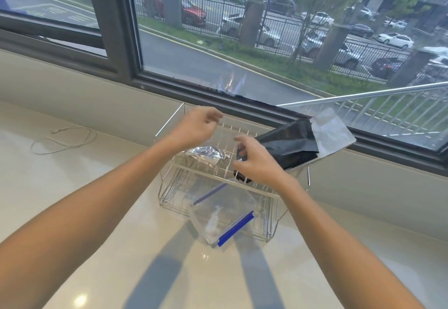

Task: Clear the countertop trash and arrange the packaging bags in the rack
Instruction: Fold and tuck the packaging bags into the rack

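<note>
Two bare forearms reach over a pale bench [101, 211] to a wire rack [271, 223]. Left hand [196, 128] hovers loosely unclenched; right hand [257, 160] grips a black bag [291, 143] on top. A clear zip bag [218, 219] lies below.

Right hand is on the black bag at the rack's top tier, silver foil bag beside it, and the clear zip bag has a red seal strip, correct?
Not quite: the head view shows the clear zip bag has a blue seal strip, not red. The rest stands: right hand on the black bag, silver foil bag beside it.
</note>
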